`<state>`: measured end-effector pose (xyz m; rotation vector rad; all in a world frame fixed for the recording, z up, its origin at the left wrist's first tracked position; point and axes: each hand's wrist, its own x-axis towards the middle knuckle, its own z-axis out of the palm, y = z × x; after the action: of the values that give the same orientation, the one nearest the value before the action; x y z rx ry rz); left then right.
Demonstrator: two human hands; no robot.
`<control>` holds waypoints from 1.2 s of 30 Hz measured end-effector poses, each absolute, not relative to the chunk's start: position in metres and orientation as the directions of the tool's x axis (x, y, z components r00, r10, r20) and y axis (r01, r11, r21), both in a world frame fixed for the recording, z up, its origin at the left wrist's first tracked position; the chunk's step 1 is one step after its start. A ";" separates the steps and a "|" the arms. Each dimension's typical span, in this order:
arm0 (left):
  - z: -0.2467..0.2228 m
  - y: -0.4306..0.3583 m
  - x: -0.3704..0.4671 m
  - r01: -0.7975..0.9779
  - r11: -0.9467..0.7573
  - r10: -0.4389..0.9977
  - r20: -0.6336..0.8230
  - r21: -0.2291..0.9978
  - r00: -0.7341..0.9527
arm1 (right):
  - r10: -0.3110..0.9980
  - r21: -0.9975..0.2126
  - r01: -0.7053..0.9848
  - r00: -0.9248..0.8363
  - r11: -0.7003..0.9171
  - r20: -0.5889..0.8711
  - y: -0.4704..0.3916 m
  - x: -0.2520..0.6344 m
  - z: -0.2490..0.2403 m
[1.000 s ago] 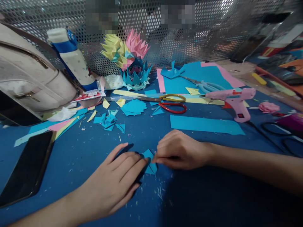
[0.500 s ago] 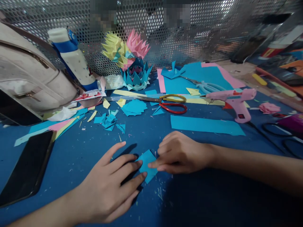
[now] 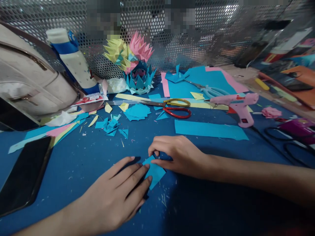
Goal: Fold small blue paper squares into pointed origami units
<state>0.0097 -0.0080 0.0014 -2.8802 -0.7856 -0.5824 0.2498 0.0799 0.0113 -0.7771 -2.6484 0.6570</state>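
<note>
A small blue square of paper [image 3: 156, 175] lies turned cornerwise on the table in front of me. My left hand [image 3: 118, 186] rests flat with fingers stretched out, its fingertips pressing the paper's left side. From the right, my right hand [image 3: 178, 155] curls at the paper's upper corner, thumb on the sheet and forefinger bent just beyond it. Beyond the hands are a cut blue paper strip [image 3: 210, 129], a stack of blue paper pieces [image 3: 137, 112], folded blue pieces [image 3: 110, 126] and scissors [image 3: 177, 108] with red and yellow handles.
Folded-paper flowers [image 3: 139, 77] stand before a perforated metal panel [image 3: 157, 39]. To the right lie a pink glue gun [image 3: 237, 103], pliers [image 3: 214, 91] on blue sheets, and a cable. A phone [image 3: 27, 173], bottle [image 3: 76, 62] and pale bag [image 3: 29, 72] are at the left.
My right hand has shifted from pressing the paper's right side with a fingertip to its upper corner, thumb and forefinger curled there. The left hand keeps its fingertips on the paper.
</note>
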 end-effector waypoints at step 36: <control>-0.002 -0.010 0.016 0.583 -0.812 0.532 0.405 -0.003 0.743 | 0.137 0.112 0.197 -0.904 0.974 0.405 0.079 0.256 0.011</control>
<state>0.0162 -0.0096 -0.0023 -2.8115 -0.9040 -0.5931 0.2561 0.0790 0.0114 -0.2399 -2.7176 -0.2102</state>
